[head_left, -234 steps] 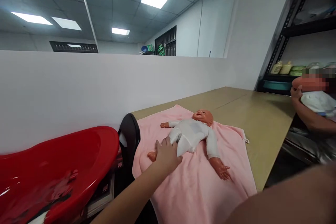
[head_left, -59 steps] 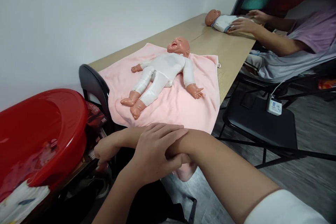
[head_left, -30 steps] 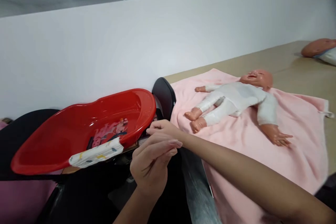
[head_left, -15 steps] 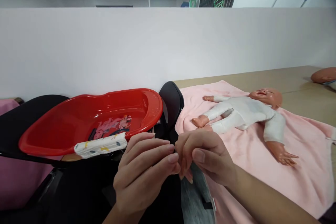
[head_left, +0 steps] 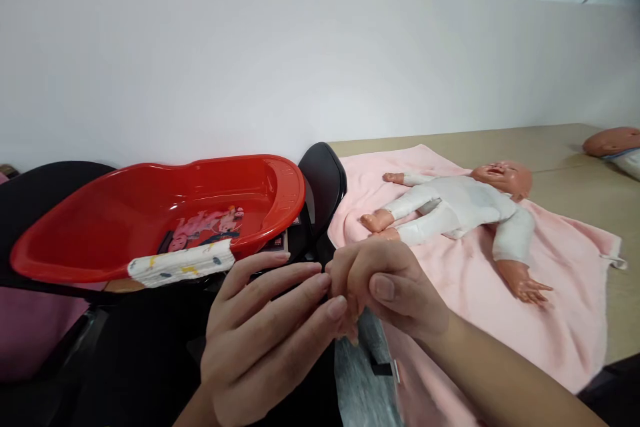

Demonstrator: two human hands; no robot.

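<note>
My left hand (head_left: 265,337) and my right hand (head_left: 387,287) meet low in the middle of the view, in front of a black chair back (head_left: 325,180). The left fingers are stretched out and slightly apart, their tips touching the curled fingers of the right hand. Neither hand shows anything in it. Just beyond the right hand, a baby doll (head_left: 450,207) in a white suit lies face up on a pink towel (head_left: 560,267), feet toward my hands. A red plastic baby tub (head_left: 125,213) sits to the left, with a white patterned cloth (head_left: 180,263) draped over its near rim.
The towel covers the near end of a long tan table (head_left: 565,153) along a white partition wall (head_left: 250,67). A second doll's head (head_left: 607,141) lies at the far right edge. Black chairs stand below the tub and under my hands.
Half a second ago the hands were close together; now their fingers touch and both sit slightly lower. The view has tipped down a little. The doll and tub have not moved.
</note>
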